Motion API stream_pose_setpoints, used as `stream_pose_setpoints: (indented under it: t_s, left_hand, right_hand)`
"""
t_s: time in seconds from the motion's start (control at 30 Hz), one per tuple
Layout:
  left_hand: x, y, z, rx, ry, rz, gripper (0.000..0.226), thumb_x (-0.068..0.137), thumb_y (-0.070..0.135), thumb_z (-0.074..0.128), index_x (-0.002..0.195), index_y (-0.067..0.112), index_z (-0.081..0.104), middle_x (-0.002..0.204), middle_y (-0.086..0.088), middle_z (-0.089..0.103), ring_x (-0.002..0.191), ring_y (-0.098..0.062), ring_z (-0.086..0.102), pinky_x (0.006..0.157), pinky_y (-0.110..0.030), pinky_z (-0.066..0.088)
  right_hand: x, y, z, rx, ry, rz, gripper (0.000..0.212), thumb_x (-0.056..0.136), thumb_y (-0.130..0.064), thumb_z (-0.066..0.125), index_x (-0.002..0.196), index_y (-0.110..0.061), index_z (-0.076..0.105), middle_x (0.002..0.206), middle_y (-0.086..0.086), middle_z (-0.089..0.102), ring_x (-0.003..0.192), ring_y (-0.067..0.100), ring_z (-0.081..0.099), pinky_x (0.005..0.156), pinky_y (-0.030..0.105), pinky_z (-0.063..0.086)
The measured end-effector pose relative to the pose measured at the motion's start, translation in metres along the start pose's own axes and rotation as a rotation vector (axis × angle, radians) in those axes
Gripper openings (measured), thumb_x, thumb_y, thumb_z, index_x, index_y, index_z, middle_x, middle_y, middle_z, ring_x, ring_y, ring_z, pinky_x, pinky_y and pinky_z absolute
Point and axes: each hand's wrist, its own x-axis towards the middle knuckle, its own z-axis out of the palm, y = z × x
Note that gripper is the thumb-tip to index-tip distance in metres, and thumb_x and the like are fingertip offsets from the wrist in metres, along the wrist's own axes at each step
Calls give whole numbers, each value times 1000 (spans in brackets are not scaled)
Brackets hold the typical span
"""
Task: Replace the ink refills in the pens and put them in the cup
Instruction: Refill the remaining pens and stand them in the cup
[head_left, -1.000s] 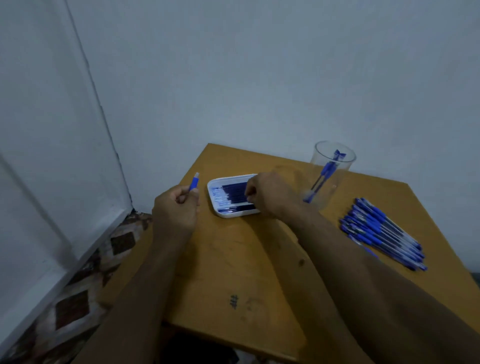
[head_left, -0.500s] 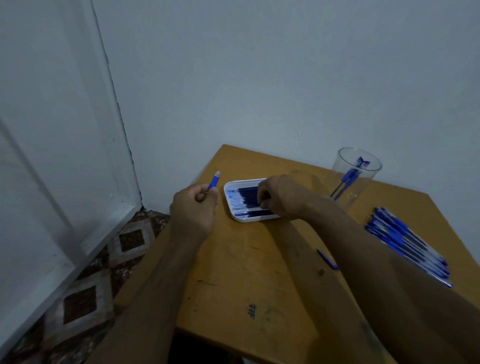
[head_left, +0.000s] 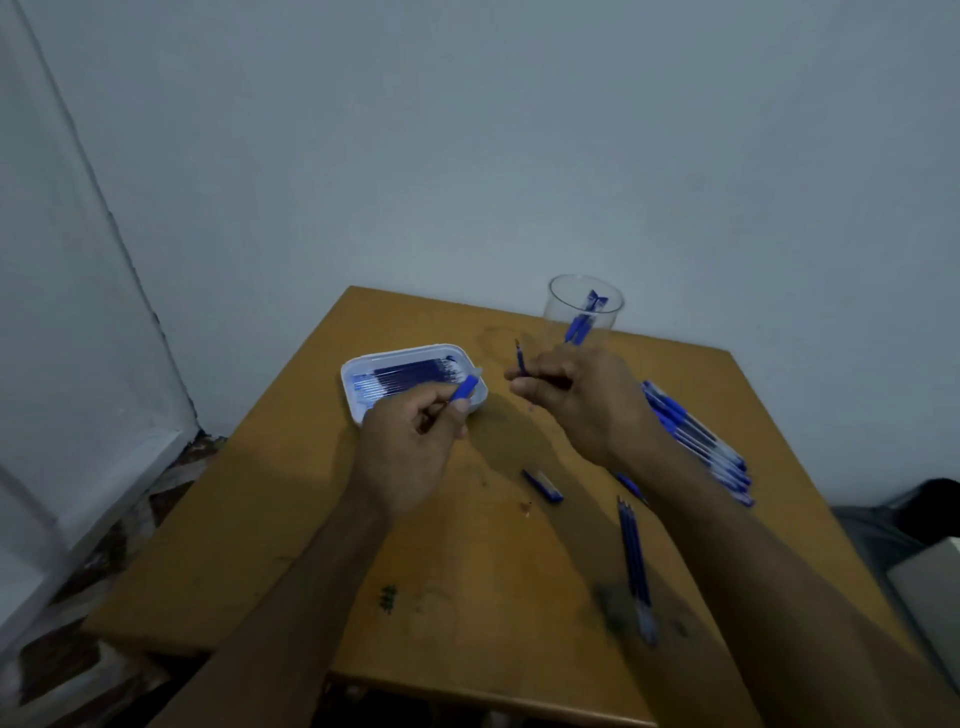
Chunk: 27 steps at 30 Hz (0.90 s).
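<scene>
Since 0.5 s ago the right hand has come off the refill tray w/ one refill pinched in curled fingers, and now sits just right of the left hand, whose fingers grip the pen barrel. Near to far: two loose refills and a cap lie on the table nearer than both hands; then the barrel, long axis up-right, open end toward the right fingers; the refill's axis is near upright, tip pointing up and away, so it prob. needs tilting left to meet the barrel. Beyond the right fingers: cup w/ finished pens; pen pile right of them.
</scene>
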Motion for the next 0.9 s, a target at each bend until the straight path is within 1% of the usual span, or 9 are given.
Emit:
stream_pose_setpoints:
  t_s: [0.07,0.17,0.27,0.33,0.47,0.53,0.63,0.77,0.9]
  left_hand:
    - [-6,4,15,18,-74,28,19,99,17,63,103,36,69,76,1,73,61,0,61,61,-17,50]
    - [-11,9,31,33,-159,53,18,100,17,63,103,33,69,75,0,72,60,-1,59,60,-20,51]
    - [-17,12,44,40,-206,83,26,99,16,63,98,41,67,76,-6,71,61,0,56,61,-26,50]
    - [-21,12,50,31,-230,75,29,99,14,64,99,44,67,77,-7,70,62,-2,56,62,-28,51]
    - [-26,6,57,23,-281,68,24,98,16,65,104,38,71,78,-3,70,65,-5,58,60,-22,50]
    - [-27,5,58,27,-282,64,19,97,17,66,107,32,73,77,-3,71,65,-10,61,60,-20,51]
    - [-28,3,58,33,-283,67,19,97,18,67,106,35,71,77,-3,71,69,-20,65,60,-27,56]
    - [-28,0,57,67,-292,90,18,97,20,67,113,28,73,78,-2,71,67,-16,63,60,-23,52]
    - [-28,-2,57,76,-296,96,19,97,19,67,114,24,74,78,0,71,69,-17,64,60,-24,53]
  right_hand:
    - [-17,13,-4,97,80,88,17,97,-30,65,104,-21,78,88,-5,69,78,10,62,68,29,52]
    - [-42,28,-8,397,185,224,17,101,-21,61,94,-12,74,80,3,71,69,16,70,58,36,60]
    - [-64,39,-12,649,280,273,18,103,-15,58,95,-3,69,85,11,73,75,27,75,62,46,62]
    - [-72,42,-14,824,298,292,13,102,-9,57,102,0,67,90,17,74,80,33,75,66,44,62]
    - [-80,43,-19,1120,318,309,14,98,5,57,109,5,65,96,22,74,88,35,75,74,37,63]
    - [-82,43,-20,1119,337,285,14,97,2,58,109,4,66,96,21,75,88,34,74,75,38,63]
    - [-83,42,-19,1061,322,277,15,101,-7,54,111,2,62,95,19,76,87,34,75,73,39,63]
    - [-84,41,-14,1026,276,283,17,105,-12,49,115,0,56,95,19,77,87,35,76,74,42,64]
    - [-83,39,-11,1060,286,263,16,106,-15,47,114,-3,53,96,21,76,89,36,76,75,44,64]
